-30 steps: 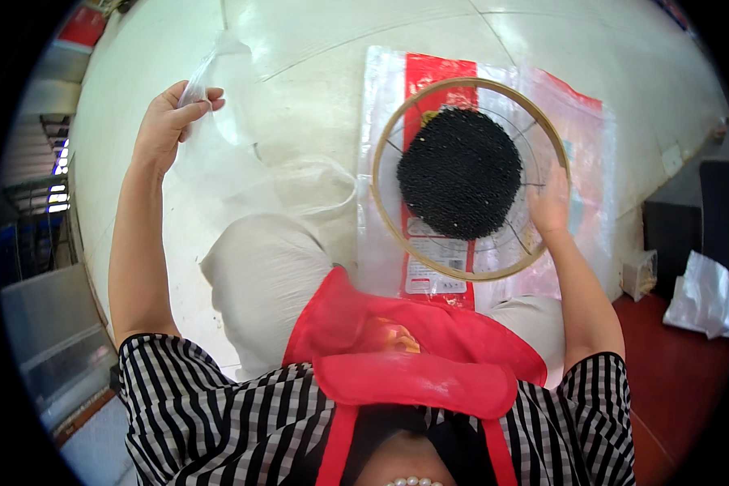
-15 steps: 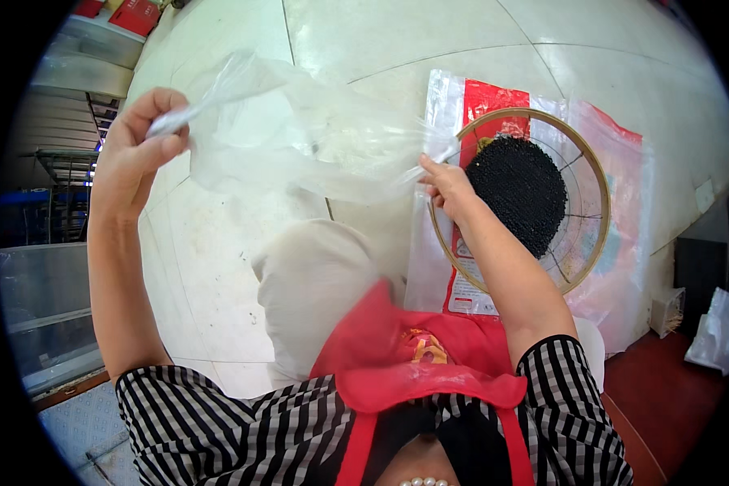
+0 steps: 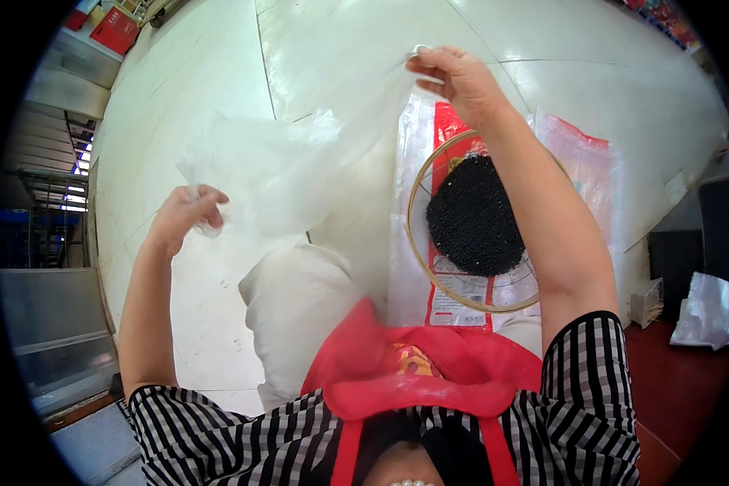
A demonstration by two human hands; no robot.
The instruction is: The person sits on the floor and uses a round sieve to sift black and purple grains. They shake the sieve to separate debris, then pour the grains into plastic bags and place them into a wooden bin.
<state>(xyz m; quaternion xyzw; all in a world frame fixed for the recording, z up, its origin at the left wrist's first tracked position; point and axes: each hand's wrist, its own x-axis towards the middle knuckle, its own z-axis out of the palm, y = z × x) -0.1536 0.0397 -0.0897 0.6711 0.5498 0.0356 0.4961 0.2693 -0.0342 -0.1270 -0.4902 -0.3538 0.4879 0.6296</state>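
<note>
A clear plastic bag (image 3: 292, 174), smeared by motion, is stretched between my two hands above the pale tiled floor. My left hand (image 3: 188, 215) grips its gathered lower left end. Up and to the right, my right hand (image 3: 455, 77) pinches the opposite end. Below my right forearm lies a round sieve (image 3: 417, 231) with a thin wooden rim and a wire mesh. A heap of small black beans or grains (image 3: 474, 215) sits in it; my forearm hides its right part. Under the sieve is a flattened red and white woven sack (image 3: 409, 279).
Clear plastic bins (image 3: 57, 312) and a metal rack (image 3: 61, 190) line the left side. A red box (image 3: 115, 31) stands at the upper left. On the right are a dark red surface (image 3: 664, 389), a silvery plastic packet (image 3: 707, 312) and a small clear container of thin sticks (image 3: 646, 301).
My right hand has swung up and away from beside the sieve, pulling its end of the bag along. My left hand has come lower and slightly right, still gripping the bag.
</note>
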